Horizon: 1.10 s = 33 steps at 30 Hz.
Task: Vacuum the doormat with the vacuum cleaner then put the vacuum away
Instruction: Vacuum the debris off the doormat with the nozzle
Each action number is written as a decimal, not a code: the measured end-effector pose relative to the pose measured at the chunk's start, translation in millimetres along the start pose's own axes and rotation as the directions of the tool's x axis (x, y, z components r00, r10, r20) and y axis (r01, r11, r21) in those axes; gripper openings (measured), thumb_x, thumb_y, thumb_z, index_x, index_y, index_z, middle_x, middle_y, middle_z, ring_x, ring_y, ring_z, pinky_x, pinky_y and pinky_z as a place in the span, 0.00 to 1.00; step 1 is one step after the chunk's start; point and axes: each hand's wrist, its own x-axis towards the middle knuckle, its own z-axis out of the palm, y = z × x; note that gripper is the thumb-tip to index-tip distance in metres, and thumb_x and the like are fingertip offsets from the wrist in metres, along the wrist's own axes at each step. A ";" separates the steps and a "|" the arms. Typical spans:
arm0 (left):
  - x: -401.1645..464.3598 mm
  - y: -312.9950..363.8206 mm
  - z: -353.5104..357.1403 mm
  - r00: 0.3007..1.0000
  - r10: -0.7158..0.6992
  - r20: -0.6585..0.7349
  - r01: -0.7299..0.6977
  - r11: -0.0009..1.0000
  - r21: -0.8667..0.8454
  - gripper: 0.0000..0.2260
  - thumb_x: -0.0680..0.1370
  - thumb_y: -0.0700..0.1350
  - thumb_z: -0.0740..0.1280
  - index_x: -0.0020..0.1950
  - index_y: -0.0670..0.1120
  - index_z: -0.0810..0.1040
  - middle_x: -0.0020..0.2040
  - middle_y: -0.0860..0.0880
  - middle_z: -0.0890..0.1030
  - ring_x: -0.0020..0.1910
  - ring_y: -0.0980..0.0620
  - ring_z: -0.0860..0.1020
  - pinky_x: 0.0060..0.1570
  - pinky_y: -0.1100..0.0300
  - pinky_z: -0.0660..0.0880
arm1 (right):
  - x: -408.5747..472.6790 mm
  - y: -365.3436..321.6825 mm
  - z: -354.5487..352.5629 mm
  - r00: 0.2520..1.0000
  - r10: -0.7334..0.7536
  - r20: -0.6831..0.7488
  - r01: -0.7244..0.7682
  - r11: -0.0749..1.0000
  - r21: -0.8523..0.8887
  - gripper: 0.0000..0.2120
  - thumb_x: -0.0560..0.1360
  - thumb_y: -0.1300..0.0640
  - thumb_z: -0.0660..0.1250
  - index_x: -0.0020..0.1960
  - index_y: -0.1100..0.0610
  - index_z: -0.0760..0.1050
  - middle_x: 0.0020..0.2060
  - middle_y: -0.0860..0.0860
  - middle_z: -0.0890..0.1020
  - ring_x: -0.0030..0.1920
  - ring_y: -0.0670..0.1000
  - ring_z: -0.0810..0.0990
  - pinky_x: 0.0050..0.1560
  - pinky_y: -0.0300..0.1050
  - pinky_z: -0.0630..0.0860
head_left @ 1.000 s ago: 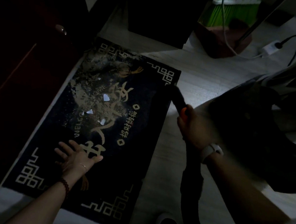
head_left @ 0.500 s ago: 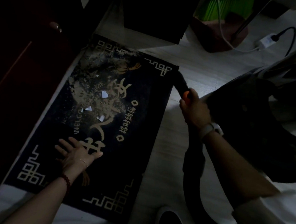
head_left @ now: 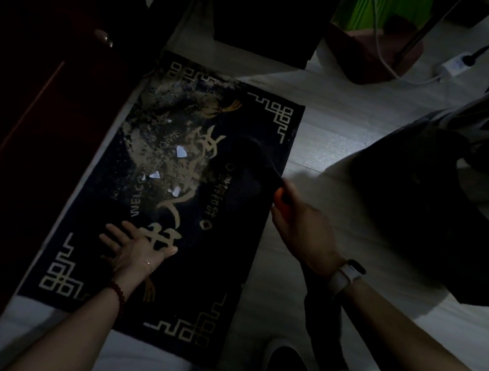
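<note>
Doormat: dark, gold fret corners and gold characters, flat on pale floor, left long edge close along dark red cabinet.
Dirt: tan dusty patch over far-left half of doormat; three small white scraps within it, near the "WELCOME" print.
Vacuum nozzle: dark, blurred, over right-centre of doormat, just right of the dusty patch. Contact with pile not readable.
Vacuum handle: orange part showing at top of right-hand grip.
Vacuum hose: dark, runs from under right wrist down toward bottom edge, on the floor beside doormat.
Vacuum body: large dark mass on the right, on the floor, well apart from doormat. Detail lost in shadow.
Right hand: grip closed round the vacuum handle, just off doormat's right edge; pale watch on wrist.
Left hand: grip open, fingers spread flat, palm pressed on near-left part of doormat; ring on one finger, dark bead bracelet on wrist.
Background: white power strip with black plug at top right, white cable across a reddish-brown object, bright green item behind it.
Near edge: dark shoe toe at bottom, just beside the hose.
</note>
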 end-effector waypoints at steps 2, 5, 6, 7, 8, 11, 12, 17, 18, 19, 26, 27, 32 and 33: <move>0.4 -0.2 0.2 1.000 -0.005 -0.006 0.005 1.000 0.009 0.56 0.67 0.63 0.71 0.74 0.39 0.35 0.73 0.37 0.33 0.73 0.36 0.34 0.70 0.37 0.47 | 18.5 -3.4 5.4 1.000 0.018 -0.004 -0.018 1.000 -0.011 0.28 0.77 0.49 0.61 0.74 0.50 0.55 0.44 0.59 0.82 0.38 0.60 0.80 0.33 0.47 0.71; 1.0 -1.2 1.2 1.000 -0.006 -0.021 0.006 1.000 0.012 0.56 0.67 0.64 0.71 0.74 0.40 0.34 0.74 0.37 0.33 0.73 0.37 0.34 0.70 0.37 0.47 | 25.7 -11.3 17.3 0.999 -0.004 0.040 0.003 1.000 0.009 0.28 0.77 0.52 0.62 0.74 0.54 0.56 0.44 0.63 0.82 0.40 0.63 0.79 0.37 0.50 0.72; 1.5 -1.6 1.6 1.000 -0.002 -0.025 0.002 1.000 0.018 0.56 0.67 0.64 0.70 0.74 0.40 0.35 0.74 0.37 0.33 0.73 0.37 0.34 0.70 0.38 0.47 | 18.9 -16.0 22.9 0.997 -0.013 0.077 0.013 1.000 0.007 0.29 0.77 0.51 0.61 0.74 0.54 0.55 0.46 0.63 0.82 0.42 0.63 0.80 0.39 0.51 0.73; 1.8 -1.9 1.4 1.000 0.001 -0.026 -0.001 1.000 0.021 0.56 0.67 0.64 0.70 0.74 0.40 0.34 0.74 0.37 0.33 0.73 0.37 0.34 0.70 0.38 0.47 | 8.9 -21.3 28.6 0.992 -0.024 0.128 0.025 1.000 -0.011 0.29 0.77 0.50 0.60 0.75 0.52 0.53 0.48 0.63 0.81 0.44 0.63 0.80 0.41 0.51 0.73; 1.8 -2.3 1.4 1.000 0.005 -0.025 -0.004 1.000 0.022 0.56 0.67 0.65 0.70 0.74 0.40 0.34 0.74 0.37 0.33 0.73 0.37 0.34 0.70 0.38 0.46 | -3.6 -26.2 34.1 0.982 -0.035 0.187 0.042 0.999 -0.032 0.29 0.78 0.48 0.58 0.75 0.49 0.51 0.50 0.61 0.81 0.46 0.62 0.80 0.43 0.50 0.73; 2.6 -4.4 2.3 0.999 0.013 -0.034 -0.012 1.000 0.027 0.56 0.67 0.65 0.70 0.74 0.40 0.34 0.74 0.37 0.33 0.73 0.37 0.35 0.70 0.38 0.46 | -35.2 -34.9 41.5 0.945 -0.072 0.320 0.093 0.994 -0.049 0.30 0.77 0.45 0.57 0.75 0.44 0.47 0.55 0.58 0.79 0.51 0.60 0.79 0.48 0.49 0.73; 3.3 -5.0 2.8 0.999 0.014 -0.037 -0.013 0.999 0.029 0.56 0.67 0.65 0.69 0.75 0.40 0.35 0.74 0.37 0.33 0.73 0.37 0.35 0.70 0.39 0.46 | -37.3 -34.0 39.2 0.944 -0.074 0.322 0.092 0.995 -0.042 0.30 0.77 0.45 0.57 0.75 0.43 0.47 0.56 0.57 0.79 0.52 0.59 0.79 0.48 0.49 0.73; 2.5 -6.4 4.1 0.998 0.023 -0.055 -0.021 0.999 0.046 0.56 0.67 0.67 0.68 0.75 0.40 0.35 0.74 0.38 0.34 0.73 0.37 0.36 0.71 0.39 0.47 | -10.6 -24.5 16.3 0.989 -0.037 0.142 0.032 0.999 0.036 0.29 0.76 0.48 0.62 0.74 0.46 0.54 0.54 0.58 0.81 0.50 0.61 0.80 0.47 0.50 0.73; 2.2 -6.7 4.2 0.998 0.026 -0.056 -0.023 0.999 0.047 0.56 0.67 0.67 0.68 0.75 0.40 0.35 0.74 0.38 0.33 0.73 0.37 0.36 0.71 0.39 0.47 | 0.1 -22.8 14.4 0.995 -0.014 0.099 0.008 0.998 0.061 0.29 0.76 0.49 0.62 0.74 0.47 0.56 0.53 0.60 0.81 0.48 0.62 0.80 0.45 0.50 0.74; 1.8 -7.0 4.1 0.998 0.028 -0.057 -0.025 0.999 0.046 0.56 0.67 0.67 0.68 0.75 0.40 0.35 0.74 0.38 0.33 0.73 0.37 0.36 0.71 0.39 0.47 | 11.1 -22.0 13.8 0.997 0.006 0.078 -0.012 0.996 0.088 0.28 0.76 0.50 0.63 0.73 0.48 0.57 0.51 0.61 0.81 0.45 0.63 0.80 0.44 0.51 0.76; 4.0 -7.2 4.6 0.997 0.032 -0.066 -0.028 0.998 0.059 0.55 0.68 0.67 0.67 0.75 0.40 0.35 0.74 0.38 0.34 0.73 0.37 0.36 0.70 0.39 0.47 | 10.1 -46.2 42.2 0.969 -0.076 0.237 0.075 0.997 0.014 0.30 0.77 0.49 0.60 0.75 0.48 0.51 0.51 0.60 0.81 0.46 0.61 0.80 0.42 0.49 0.74; 4.1 -7.4 5.0 0.997 0.033 -0.070 -0.029 0.998 0.059 0.55 0.68 0.67 0.67 0.75 0.41 0.35 0.74 0.38 0.34 0.74 0.37 0.36 0.70 0.39 0.47 | 0.0 -49.9 46.7 0.958 -0.086 0.273 0.085 0.996 0.015 0.30 0.77 0.48 0.60 0.75 0.46 0.50 0.51 0.59 0.81 0.46 0.60 0.80 0.42 0.48 0.74; 4.3 -9.5 7.6 0.994 0.045 -0.095 -0.039 0.997 0.065 0.54 0.68 0.67 0.66 0.75 0.41 0.35 0.74 0.38 0.34 0.74 0.37 0.36 0.70 0.39 0.47 | -11.5 -46.5 39.1 0.937 -0.096 0.337 0.087 0.995 0.044 0.30 0.76 0.47 0.60 0.74 0.42 0.50 0.54 0.56 0.80 0.50 0.58 0.80 0.45 0.46 0.73; 4.7 -10.2 8.0 0.994 0.048 -0.100 -0.041 0.997 0.066 0.54 0.68 0.67 0.66 0.75 0.41 0.35 0.74 0.38 0.34 0.74 0.37 0.36 0.70 0.39 0.47 | -8.2 -45.7 34.0 0.946 -0.089 0.311 0.073 0.995 0.063 0.30 0.76 0.47 0.61 0.74 0.43 0.52 0.54 0.56 0.81 0.50 0.58 0.80 0.44 0.45 0.72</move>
